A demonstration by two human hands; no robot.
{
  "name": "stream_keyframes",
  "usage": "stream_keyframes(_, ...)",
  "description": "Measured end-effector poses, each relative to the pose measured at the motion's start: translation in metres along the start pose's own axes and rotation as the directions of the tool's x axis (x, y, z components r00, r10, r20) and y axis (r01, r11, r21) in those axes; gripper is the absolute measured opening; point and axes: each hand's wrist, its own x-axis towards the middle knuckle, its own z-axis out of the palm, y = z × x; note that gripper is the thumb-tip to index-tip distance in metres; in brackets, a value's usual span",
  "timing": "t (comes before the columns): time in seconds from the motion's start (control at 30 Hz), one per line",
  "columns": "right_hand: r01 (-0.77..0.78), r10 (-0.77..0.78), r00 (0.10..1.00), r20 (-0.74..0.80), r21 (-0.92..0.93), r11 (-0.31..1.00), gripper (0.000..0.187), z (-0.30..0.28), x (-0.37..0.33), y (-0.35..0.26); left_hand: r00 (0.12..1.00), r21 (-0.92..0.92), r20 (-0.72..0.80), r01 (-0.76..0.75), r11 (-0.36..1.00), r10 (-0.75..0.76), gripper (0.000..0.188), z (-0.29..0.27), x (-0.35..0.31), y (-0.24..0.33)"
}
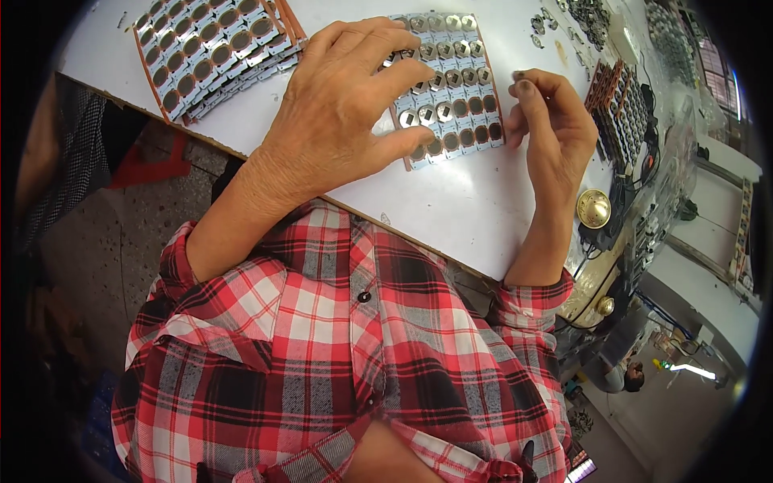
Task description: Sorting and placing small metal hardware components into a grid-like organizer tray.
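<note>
The white, smooth tabletop is bordered at upper left by a stack of pale-blue, brown-edged rectangular sheets; a similar sheet of silver and dark discs, centre, is partly blocked by the splayed left hand; beside it the right hand is curled, anything pinched can't be told; rightward, a smaller brown-edged stack, gold-coloured metal dome, loose silver metal bits are seen

The white tabletop spreads beneath the right grip; speckled grey floor shows well to its left, a lit tube lamp far to its right.
</note>
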Motion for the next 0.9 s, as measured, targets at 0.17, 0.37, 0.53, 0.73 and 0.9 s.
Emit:
stream_keyframes(0.17,-0.227,0.122,0.909,0.398,0.227,0.947,0.021,-0.005,-0.007,-0.015,1.000,0.021,0.001,-0.004,1.000,0.003,0.058,-0.002,0.001,0.001)
stream_keyframes(0.37,-0.183,0.126,0.943,0.308,0.165,0.969,0.016,-0.001,-0.009,-0.008,0.996,-0.070,0.085,0.011,0.997,-0.005,0.053,0.002,0.008,-0.013)
stream_keyframes(0.53,-0.070,0.057,0.939,0.339,0.028,0.997,0.014,0.004,-0.010,0.000,0.676,0.229,-0.506,-0.494,0.839,0.536,0.051,0.054,0.008,-0.056)
stream_keyframes(0.73,0.240,-0.167,0.902,0.398,-0.141,0.960,0.013,0.006,-0.009,0.000,0.681,0.211,-0.509,-0.493,0.844,0.526,0.051,0.052,0.007,-0.055)
stream_keyframes(0.9,0.112,-0.068,0.968,0.240,-0.172,0.979,0.009,0.017,-0.015,-0.006,0.997,-0.085,0.069,0.026,0.996,-0.020,0.052,-0.015,0.006,0.003)
